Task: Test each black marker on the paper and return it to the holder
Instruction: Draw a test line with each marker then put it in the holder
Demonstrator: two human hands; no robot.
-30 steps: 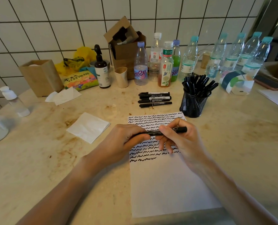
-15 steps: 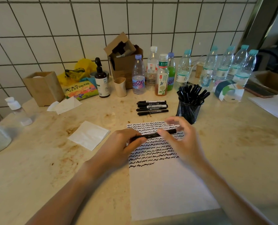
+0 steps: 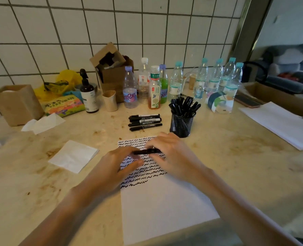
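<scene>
A black marker point(image 3: 146, 151) lies level between both hands, just above the white paper point(image 3: 161, 206). My left hand point(image 3: 119, 165) pinches its left end and my right hand point(image 3: 172, 155) grips its right end. Rows of black squiggles point(image 3: 142, 176) cover the paper's upper part. Behind the paper stands a black mesh holder point(image 3: 181, 126) full of black markers. Several more black markers point(image 3: 145, 121) lie side by side on the counter to the holder's left.
A folded white napkin point(image 3: 73, 156) lies left of the paper. Along the tiled wall stand several bottles point(image 3: 154, 93), a cardboard box point(image 3: 114, 73), a dark pump bottle point(image 3: 87, 93) and a small cup point(image 3: 110, 101). More white paper point(image 3: 280, 125) lies at the right.
The camera tilted up, so the scene sits lower in view. My hands have come closer together along the marker and shifted slightly toward the holder.
</scene>
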